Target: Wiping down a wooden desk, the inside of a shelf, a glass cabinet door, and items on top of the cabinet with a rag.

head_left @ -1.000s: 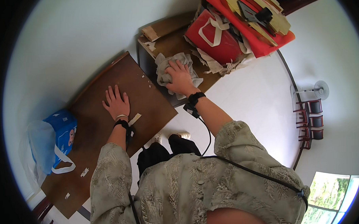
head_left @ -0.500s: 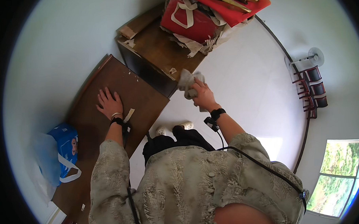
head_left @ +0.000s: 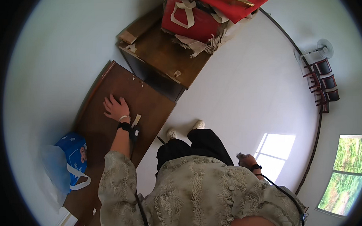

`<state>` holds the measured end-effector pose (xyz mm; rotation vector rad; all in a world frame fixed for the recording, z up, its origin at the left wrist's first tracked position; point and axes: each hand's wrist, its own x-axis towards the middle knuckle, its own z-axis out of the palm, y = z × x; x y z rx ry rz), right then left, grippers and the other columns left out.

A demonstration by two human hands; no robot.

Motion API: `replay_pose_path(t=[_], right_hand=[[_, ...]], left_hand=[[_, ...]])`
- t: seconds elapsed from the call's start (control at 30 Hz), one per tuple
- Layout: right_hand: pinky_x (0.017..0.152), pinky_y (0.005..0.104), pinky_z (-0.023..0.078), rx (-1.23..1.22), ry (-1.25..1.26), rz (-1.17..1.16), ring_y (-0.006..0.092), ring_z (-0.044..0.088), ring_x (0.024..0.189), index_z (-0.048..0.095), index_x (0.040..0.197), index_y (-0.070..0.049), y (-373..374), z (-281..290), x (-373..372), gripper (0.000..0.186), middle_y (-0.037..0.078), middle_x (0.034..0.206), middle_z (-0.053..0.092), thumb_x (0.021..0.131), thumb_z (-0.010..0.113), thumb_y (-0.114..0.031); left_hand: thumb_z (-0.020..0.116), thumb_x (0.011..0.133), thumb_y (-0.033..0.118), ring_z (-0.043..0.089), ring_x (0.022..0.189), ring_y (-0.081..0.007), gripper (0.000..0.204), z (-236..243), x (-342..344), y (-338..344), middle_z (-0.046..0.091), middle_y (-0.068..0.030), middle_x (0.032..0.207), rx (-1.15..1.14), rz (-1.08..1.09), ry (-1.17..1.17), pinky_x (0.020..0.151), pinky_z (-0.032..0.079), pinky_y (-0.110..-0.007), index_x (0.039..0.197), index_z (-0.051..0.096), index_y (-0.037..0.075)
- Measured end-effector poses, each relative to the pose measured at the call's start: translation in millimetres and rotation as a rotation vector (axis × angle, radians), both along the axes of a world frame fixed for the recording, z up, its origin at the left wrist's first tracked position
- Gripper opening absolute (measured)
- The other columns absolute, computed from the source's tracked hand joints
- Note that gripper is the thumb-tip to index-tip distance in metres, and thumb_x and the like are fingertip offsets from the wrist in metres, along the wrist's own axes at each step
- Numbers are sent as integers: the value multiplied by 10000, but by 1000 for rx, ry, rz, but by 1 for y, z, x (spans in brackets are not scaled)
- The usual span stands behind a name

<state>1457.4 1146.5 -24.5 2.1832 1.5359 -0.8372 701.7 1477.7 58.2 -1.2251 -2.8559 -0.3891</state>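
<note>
My left hand [head_left: 117, 109] lies with its fingers spread on a dark brown wooden tabletop [head_left: 145, 110]. A short beige strip [head_left: 136, 119] lies on the wood beside that wrist. Down at my right side, away from the furniture, my right hand [head_left: 247, 161] is closed on a crumpled grey cloth [head_left: 240, 155]. Only a small end of the cloth shows past the fingers, and the rest is hidden. White crumbs [head_left: 141, 84] dot the tabletop's far end.
A second wooden cabinet [head_left: 159, 54] with peeling edges stands beyond, bearing a red bag [head_left: 192, 23] and torn packing. On the tabletop's left sits a blue bag [head_left: 73, 158] with white handles. Chairs [head_left: 323, 82] and a fan [head_left: 324, 48] stand along the right wall.
My right hand has swung from the cabinet corner back to my right side, still holding the cloth. My left hand stays flat on the tabletop, and the view has shifted slightly.
</note>
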Motion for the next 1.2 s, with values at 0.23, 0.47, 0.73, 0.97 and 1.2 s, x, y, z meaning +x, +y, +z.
replay_pose_path(t=[0.23, 0.47, 0.73, 0.97, 1.2], right_hand=[[916, 364, 500, -261, 405, -61, 289, 624, 1053, 589, 1174, -10, -5, 50, -94, 498, 177, 1149, 647, 799, 696, -320], [920, 358, 497, -149, 571, -679, 278, 620, 1055, 579, 1189, -9, 32, 76, -107, 490, 168, 1157, 644, 804, 692, -291], [925, 351, 493, -146, 587, -639, 265, 616, 1057, 568, 1207, -7, 56, 80, -117, 483, 159, 1167, 639, 810, 686, -257], [930, 344, 490, -131, 599, -636, 254, 613, 1059, 558, 1222, -5, 74, 81, -119, 480, 150, 1175, 636, 815, 681, -227], [935, 338, 486, -119, 621, -634, 243, 609, 1061, 549, 1237, -4, 80, 81, -119, 477, 142, 1184, 632, 820, 676, -198]], left_hand=[[491, 954, 419, 333, 1353, -326, 455, 38, -39, 102, 360, -107, 1482, 524, -297, -112, 1004, 410, -507, 1376, 476, 251], [424, 938, 541, 132, 1442, -263, 558, 68, -34, 163, 175, -55, 1562, 150, -232, -84, 1069, 287, -565, 1416, 427, 253], [366, 927, 585, 135, 1445, -253, 625, 69, -39, 182, 197, -47, 1560, 47, -345, 22, 1065, 284, -562, 1397, 460, 184], [348, 916, 645, 126, 1459, -201, 730, 65, -7, 173, 230, -2, 1562, 73, -286, -15, 1123, 186, -569, 1463, 352, 161], [432, 915, 600, 218, 1433, -214, 629, 66, 66, 126, 329, -27, 1517, 223, -558, 56, 1114, 159, -602, 1363, 497, 164]])
